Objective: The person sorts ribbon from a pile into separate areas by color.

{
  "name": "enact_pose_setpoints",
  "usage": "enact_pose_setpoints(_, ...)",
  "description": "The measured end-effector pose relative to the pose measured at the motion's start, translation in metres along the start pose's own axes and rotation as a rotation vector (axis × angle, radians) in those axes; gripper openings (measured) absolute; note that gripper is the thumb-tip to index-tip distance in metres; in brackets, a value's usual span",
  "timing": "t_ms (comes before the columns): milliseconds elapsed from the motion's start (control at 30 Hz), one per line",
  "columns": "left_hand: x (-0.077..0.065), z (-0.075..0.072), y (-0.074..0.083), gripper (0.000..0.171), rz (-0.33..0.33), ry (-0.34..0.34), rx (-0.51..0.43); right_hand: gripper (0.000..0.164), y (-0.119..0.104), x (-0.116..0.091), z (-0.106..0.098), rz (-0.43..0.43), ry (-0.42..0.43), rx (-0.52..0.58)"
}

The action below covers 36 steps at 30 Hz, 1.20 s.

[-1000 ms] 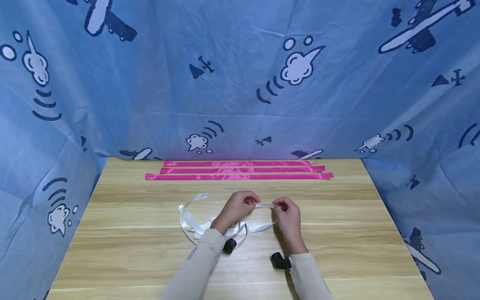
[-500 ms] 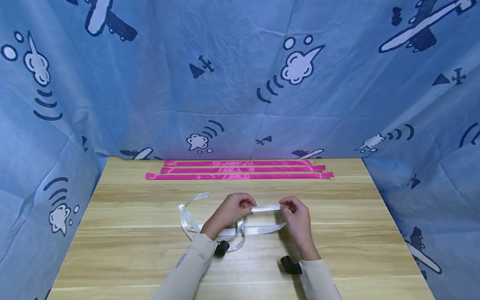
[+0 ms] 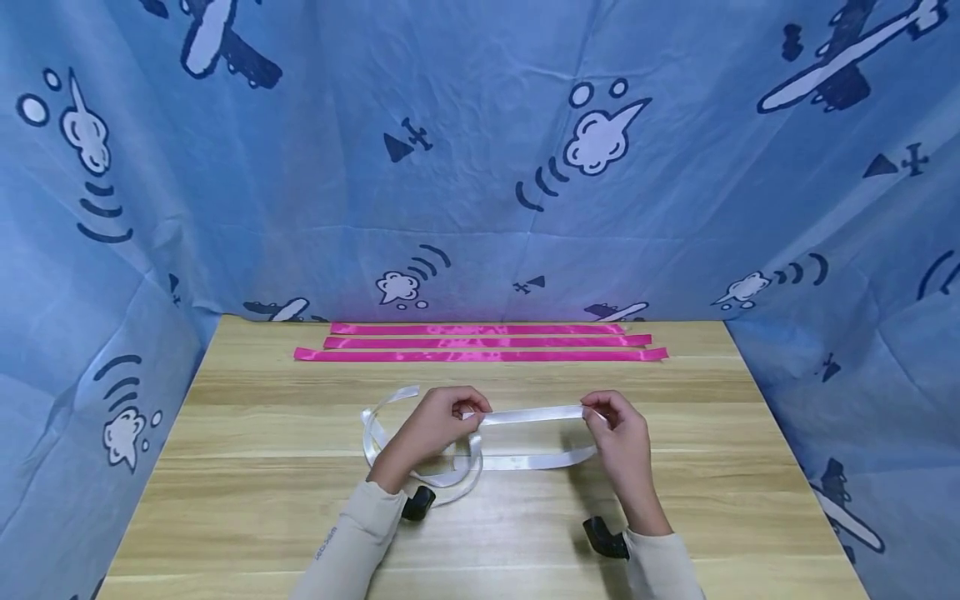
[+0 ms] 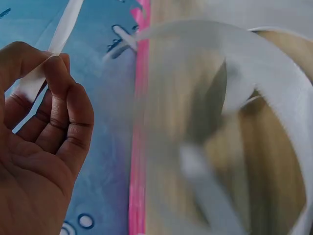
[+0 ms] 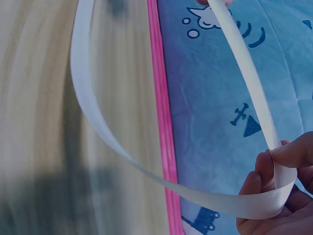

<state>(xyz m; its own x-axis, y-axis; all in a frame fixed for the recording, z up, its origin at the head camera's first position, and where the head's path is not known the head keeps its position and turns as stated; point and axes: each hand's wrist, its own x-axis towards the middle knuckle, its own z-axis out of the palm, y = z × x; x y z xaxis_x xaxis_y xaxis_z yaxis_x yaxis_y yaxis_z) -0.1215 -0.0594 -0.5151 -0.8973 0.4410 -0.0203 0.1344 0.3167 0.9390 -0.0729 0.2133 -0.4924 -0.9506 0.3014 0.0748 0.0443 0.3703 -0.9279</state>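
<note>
A white satin ribbon (image 3: pixel 534 414) is stretched between the two hands above the table. My left hand (image 3: pixel 442 417) pinches it between thumb and forefinger; in the left wrist view the other fingers curl loosely beside it. My right hand (image 3: pixel 621 433) pinches the ribbon farther right. From there, in the right wrist view, the ribbon (image 5: pixel 234 203) loops back over the fingers and droops away. In the head view its slack runs back left along the table, into loose coils around and beneath the left wrist. The left forearm hides part of those coils.
Several pink ribbons (image 3: pixel 480 356) lie flat and parallel along the back of the wooden table (image 3: pixel 712 467). A blue cloth (image 3: pixel 480 167) printed with planes and clouds hangs behind and at both sides. Black wrist cameras (image 3: pixel 604 537) sit on both wrists.
My hands have moved apart, the left one leftward and the right one rightward. The white ribbon span between them has grown longer. The pink ribbons stay in place.
</note>
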Motion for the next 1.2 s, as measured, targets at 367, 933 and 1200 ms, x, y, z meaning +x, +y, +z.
enact_pose_setpoints(367,-0.022,-0.032,0.009,0.011,-0.018,0.081,-0.002,0.015,-0.008,-0.002,-0.016,-0.122,0.005,-0.064)
enact_pose_setpoints(933,-0.039,-0.068,0.024,0.008,0.002,0.143,0.002,0.014,-0.019,0.006,-0.028,-0.189,0.063,-0.087)
enact_pose_setpoints(1200,-0.041,-0.071,0.026,0.010,0.008,0.158,-0.018,0.014,-0.025,0.006,-0.027,-0.221,0.061,-0.078)
